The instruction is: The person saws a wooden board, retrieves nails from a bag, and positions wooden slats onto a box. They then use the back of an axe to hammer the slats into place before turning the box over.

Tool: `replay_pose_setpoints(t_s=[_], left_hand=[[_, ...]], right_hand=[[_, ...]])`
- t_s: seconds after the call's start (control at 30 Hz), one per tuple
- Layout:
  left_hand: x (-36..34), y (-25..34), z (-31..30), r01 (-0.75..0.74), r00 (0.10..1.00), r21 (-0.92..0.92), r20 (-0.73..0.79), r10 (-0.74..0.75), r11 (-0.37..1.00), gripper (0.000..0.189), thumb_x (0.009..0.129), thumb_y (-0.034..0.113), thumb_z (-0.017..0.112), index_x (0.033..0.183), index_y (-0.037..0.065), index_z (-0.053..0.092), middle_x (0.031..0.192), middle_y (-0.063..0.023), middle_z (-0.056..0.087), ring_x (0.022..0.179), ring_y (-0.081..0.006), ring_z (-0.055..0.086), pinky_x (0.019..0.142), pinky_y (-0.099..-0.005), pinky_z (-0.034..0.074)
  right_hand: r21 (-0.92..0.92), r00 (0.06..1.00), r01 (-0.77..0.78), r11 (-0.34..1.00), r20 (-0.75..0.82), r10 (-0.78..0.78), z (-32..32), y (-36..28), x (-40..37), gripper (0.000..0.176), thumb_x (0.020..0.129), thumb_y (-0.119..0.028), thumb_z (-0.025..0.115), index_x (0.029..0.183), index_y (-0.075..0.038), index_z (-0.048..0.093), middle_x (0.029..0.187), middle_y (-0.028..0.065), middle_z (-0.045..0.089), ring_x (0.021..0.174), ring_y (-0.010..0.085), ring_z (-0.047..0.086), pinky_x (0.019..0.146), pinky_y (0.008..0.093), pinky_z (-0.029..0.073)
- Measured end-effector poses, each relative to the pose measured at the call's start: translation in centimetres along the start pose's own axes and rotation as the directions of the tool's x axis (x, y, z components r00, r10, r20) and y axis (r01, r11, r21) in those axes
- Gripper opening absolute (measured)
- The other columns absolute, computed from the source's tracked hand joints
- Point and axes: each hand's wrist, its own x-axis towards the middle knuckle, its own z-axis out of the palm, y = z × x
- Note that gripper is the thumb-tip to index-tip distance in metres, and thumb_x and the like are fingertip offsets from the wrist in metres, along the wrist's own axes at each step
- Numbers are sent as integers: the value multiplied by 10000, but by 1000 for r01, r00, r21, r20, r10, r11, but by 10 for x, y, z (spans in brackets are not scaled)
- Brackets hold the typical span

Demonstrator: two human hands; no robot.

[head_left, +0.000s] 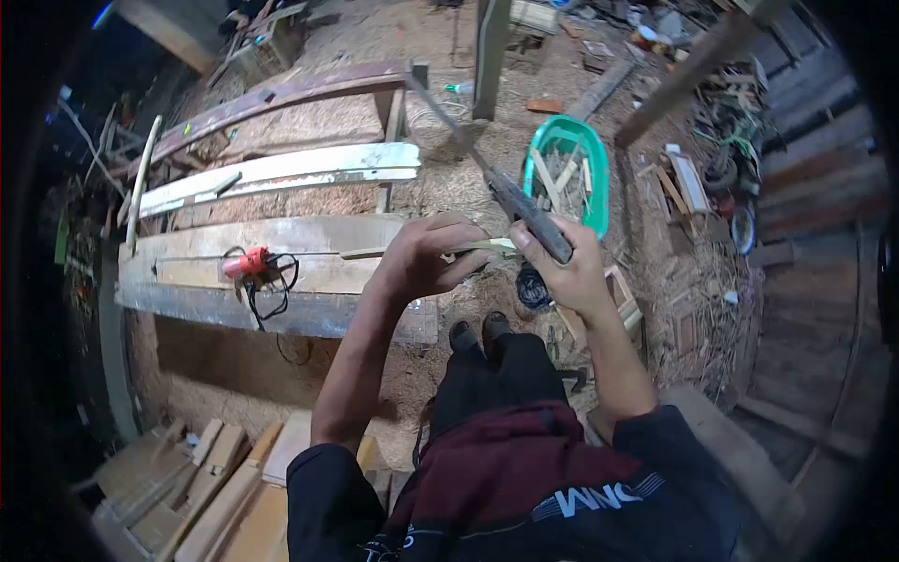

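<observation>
My left hand is closed round a thin wooden strip, whose narrow end sticks out to the left over the bench. The strip's other end, pale and split-looking, reaches right up to my right hand. That hand grips the dark handle of a long narrow-bladed tool. Its grey blade points up and to the left, away from my body; the exact kind of tool I cannot tell. Left of my forearm, a red power tool with a black cord lies on the plank bench.
A green tub of wood scraps stands beyond my right hand. White-painted boards lie behind the bench. Wooden posts rise ahead. Timber pieces are stacked at lower left, and small wooden frames lie by my right forearm. Shavings cover the floor.
</observation>
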Motion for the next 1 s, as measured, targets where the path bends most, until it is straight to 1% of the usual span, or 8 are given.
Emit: replay_pose_setpoints(t_s=[0.2,0.3,0.4,0.57,0.7,0.73,0.87,1.0], left_hand=[[17,74,31,-227,973,11,49,226,974,200,750,116,787,929,64,712,887,-110,703,810,-297,692,698,-367,559],[24,107,55,-316,942,-54,99,320,947,204,761,135,790,938,71,712,893,-106,704,797,-292,695,680,-362,561],[28,135,88,-321,942,-71,77,326,944,214,762,145,803,932,56,708,876,-112,704,784,-283,700,683,-357,562],[20,164,159,-192,981,-259,-80,177,947,194,803,140,789,896,0,692,849,-139,713,772,-246,718,695,-335,556],[12,198,208,74,996,-519,85,-35,852,212,967,167,628,924,-30,691,766,-98,674,652,-147,627,622,-268,486],[10,205,224,93,995,-591,73,-61,801,270,1015,188,555,946,-39,685,707,-44,619,614,-92,543,576,-252,429],[10,236,268,129,990,-710,58,-125,692,306,1028,254,538,954,3,697,695,16,576,569,-68,485,525,-240,375],[33,223,276,340,885,-774,71,-459,535,409,1052,361,453,974,38,692,687,30,549,518,-42,461,446,-226,346]], right_hand=[[28,1000,-12,1000,-17,12,-58,-27,-69,252,932,-237,702,905,10,665,657,-52,513,615,43,412,523,266,337],[153,990,-106,983,-79,119,-79,-35,-105,251,941,-234,692,901,13,666,679,-62,530,629,42,425,540,257,355],[130,968,-17,991,-247,49,-97,-45,-139,243,953,-258,684,931,-17,666,672,-66,521,594,26,447,513,234,346],[6,860,89,996,-505,-73,-121,-57,-195,220,963,-169,647,1040,35,673,791,-22,630,729,43,524,641,243,441],[-118,750,80,990,-646,-138,-136,-65,-245,199,963,-195,664,968,3,658,782,-41,605,697,37,505,616,233,418],[-128,729,60,990,-672,-131,-139,-65,-258,198,963,-195,664,966,2,656,772,-44,596,690,35,496,609,233,412],[-174,655,-20,985,-746,-118,-149,-67,-302,194,965,-194,660,959,0,648,737,-56,563,658,28,462,575,230,386],[-105,524,-18,994,-848,-80,-164,-80,-351,198,950,-193,664,993,-1,668,745,-28,612,650,39,490,586,243,413]])
